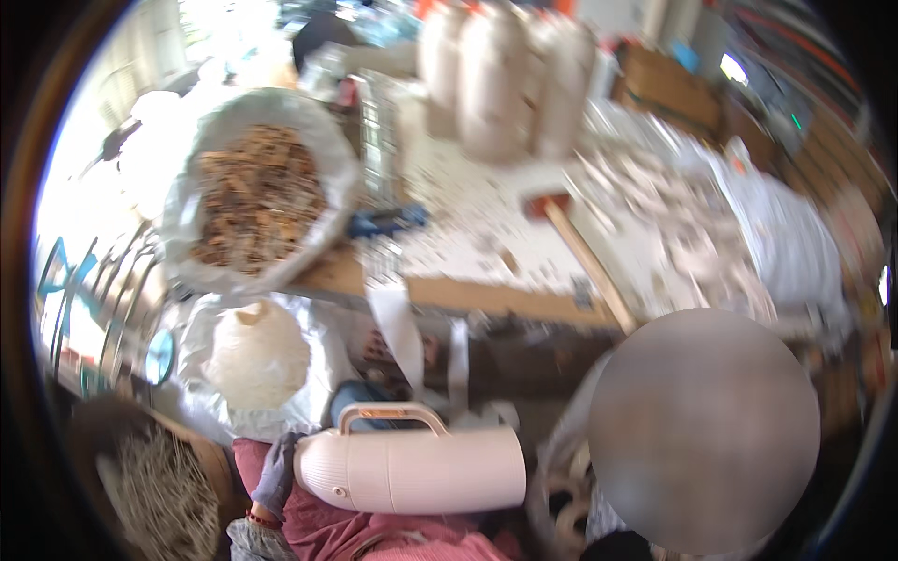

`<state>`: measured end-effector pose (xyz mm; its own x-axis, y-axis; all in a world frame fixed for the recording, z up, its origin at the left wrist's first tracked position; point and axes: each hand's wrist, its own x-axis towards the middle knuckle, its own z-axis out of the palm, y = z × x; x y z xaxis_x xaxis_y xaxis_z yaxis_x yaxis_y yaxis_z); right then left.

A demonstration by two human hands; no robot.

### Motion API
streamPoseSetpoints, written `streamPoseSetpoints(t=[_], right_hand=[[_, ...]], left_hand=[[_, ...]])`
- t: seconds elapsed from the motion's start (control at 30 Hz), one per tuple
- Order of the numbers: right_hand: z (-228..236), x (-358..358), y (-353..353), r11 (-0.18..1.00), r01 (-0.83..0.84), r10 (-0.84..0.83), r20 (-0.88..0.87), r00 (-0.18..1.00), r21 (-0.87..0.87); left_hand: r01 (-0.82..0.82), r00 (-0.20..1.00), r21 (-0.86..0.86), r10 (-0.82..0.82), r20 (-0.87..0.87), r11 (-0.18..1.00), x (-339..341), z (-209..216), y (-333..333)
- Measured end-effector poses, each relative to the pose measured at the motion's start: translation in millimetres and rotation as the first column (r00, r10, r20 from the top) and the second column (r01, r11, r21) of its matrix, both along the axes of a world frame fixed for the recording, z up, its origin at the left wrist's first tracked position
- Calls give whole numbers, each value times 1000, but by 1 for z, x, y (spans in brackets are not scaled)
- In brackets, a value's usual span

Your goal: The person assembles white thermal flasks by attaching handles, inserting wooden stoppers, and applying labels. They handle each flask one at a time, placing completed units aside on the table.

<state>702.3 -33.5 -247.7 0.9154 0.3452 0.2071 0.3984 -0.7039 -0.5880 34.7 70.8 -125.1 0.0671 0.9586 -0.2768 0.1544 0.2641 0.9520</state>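
A pale pink thermos jug (412,470) with a ribbed end and a loop handle lies sideways across my lap, over dark pink clothing. My left hand (274,475), in a thin greyish-purple glove, grips the jug's left end; most of its fingers are behind that end. The handle is on the jug's far side, toward the worktable. My right hand is not visible. A large blurred round patch covers the area right of the jug.
On the worktable (449,238) are a hammer (589,257), several upright pale jugs (491,89), a blue tool (388,222) and a heap of pale handle-like parts (692,224). A white sack (341,168) of small brown pieces stands at left. A bin of thin strips (168,496) is lower left.
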Motion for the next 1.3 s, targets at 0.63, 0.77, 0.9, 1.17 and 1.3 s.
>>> streamPoseSetpoints(t=[0.63,0.77,0.9,1.17,1.3], right_hand=[[105,-179,26,568,-379,679,-155,717,730],[222,-283,113,91,-786,934,222,281,612],[268,-350,135,-265,-832,887,462,-11,488],[252,-406,139,-132,-676,989,142,-41,725],[216,-396,165,208,-534,921,-347,-174,820]], left_hand=[[-361,911,58,339,234,931,-17,6,-26],[-436,809,-7,395,436,900,-35,33,-43],[-574,636,-71,499,588,816,-75,22,-77],[-738,671,439,630,392,513,-115,27,-107],[-417,714,830,699,47,370,-82,117,-103]])
